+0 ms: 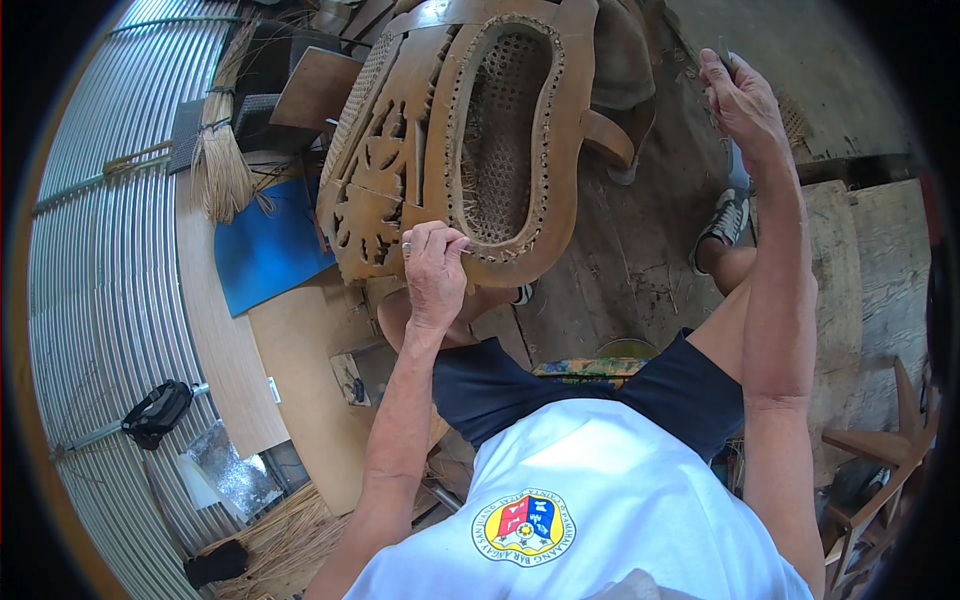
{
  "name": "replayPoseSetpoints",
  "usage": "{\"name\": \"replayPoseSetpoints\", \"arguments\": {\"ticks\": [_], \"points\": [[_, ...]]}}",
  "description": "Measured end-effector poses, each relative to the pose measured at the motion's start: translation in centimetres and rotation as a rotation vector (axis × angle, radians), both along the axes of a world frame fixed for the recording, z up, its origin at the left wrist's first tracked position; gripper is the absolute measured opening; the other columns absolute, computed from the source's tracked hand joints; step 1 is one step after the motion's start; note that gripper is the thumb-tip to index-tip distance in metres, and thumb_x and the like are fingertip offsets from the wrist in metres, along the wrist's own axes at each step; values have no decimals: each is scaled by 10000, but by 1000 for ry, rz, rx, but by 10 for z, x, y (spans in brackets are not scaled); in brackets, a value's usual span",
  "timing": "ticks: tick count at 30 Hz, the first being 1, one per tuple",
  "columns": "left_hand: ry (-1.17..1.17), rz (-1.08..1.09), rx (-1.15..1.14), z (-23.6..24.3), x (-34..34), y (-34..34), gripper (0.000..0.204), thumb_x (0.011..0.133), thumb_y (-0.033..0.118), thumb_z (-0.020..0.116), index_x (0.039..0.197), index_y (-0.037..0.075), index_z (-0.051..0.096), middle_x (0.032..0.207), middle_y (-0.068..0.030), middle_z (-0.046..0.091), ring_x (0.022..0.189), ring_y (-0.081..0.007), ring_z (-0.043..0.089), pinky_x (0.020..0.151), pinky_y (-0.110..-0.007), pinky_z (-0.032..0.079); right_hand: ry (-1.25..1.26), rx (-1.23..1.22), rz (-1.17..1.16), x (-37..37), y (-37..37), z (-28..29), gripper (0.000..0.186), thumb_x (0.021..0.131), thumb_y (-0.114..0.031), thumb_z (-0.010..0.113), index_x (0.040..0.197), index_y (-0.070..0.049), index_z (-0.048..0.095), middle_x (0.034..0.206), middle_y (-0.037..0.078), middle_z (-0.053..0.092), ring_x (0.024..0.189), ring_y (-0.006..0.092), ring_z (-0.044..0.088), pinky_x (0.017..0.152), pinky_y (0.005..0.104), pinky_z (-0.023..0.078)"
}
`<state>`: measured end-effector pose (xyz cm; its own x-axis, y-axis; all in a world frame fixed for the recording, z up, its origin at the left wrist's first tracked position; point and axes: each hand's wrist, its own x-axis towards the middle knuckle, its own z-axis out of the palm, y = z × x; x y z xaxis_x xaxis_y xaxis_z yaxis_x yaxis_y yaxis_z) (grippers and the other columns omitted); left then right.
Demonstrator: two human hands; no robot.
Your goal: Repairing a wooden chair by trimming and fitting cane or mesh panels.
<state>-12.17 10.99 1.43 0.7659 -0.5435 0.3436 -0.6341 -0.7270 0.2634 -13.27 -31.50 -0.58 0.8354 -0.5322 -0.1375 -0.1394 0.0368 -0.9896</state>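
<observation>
In front of me a carved brown wooden chair part (400,170) lies tilted, with a long rounded opening rimmed by small holes. Old woven cane (500,125) shows inside the opening, with frayed ends around its edge. My left hand (435,270) is at the lower left of this rim, thumb and fingers pinched together; whatever lies between the fingertips is too small to make out. Raised at the upper right, away from the chair, my right hand (745,108) is closed around a slim dark tool (724,52) whose tip points up. Most of that tool is hidden by the fingers.
Bundled cane strands (222,165) hang at the left beside a corrugated metal wall (120,260). A blue sheet (268,245) rests on plywood boards (305,345). Loose strands (285,540) lie at lower left. Wooden legs of furniture (895,440) stand at lower right on a plank floor (640,240).
</observation>
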Motion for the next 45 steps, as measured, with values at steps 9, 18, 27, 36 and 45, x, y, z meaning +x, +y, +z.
{"name": "replayPoseSetpoints", "arguments": {"ticks": [9,18,27,36,45], "points": [[-19,43,-25,-3,-6,-3,107,831,18,704,886,43,616,937,-104,568,914,-304,536,827,-419,430,-61,-30,-20,-1,-3,-11,320,999,-424,616,905,-119,600,614,-95,472,511,14,398,469,216,304],[124,320,-254,21,-13,3,123,958,128,657,904,28,612,907,-68,590,837,-195,569,754,-330,472,-7,72,5,2,-7,-10,321,1002,-437,604,909,-131,596,613,-99,461,511,9,383,470,212,300],[1115,916,-1571,-32,-81,29,209,1027,323,531,1020,128,606,1007,-44,650,983,-209,595,874,-415,467,-35,-17,8,5,-2,-7,333,994,-454,608,897,-135,599,633,-97,458,547,8,383,501,204,305],[1251,395,-2005,-126,-37,74,350,1001,337,488,1235,107,610,1254,-63,638,1198,-288,562,1051,-535,427,-3,-35,35,7,0,-12,342,993,-460,607,910,-128,610,636,-102,449,566,3,382,516,201,306],[1281,-294,-1755,-146,12,35,362,1013,323,491,1294,107,563,1389,-95,547,1267,-325,527,1097,-570,399,46,-57,25,11,6,-10,349,990,-465,610,917,-124,611,639,-98,467,557,6,391,510,204,311]]}}
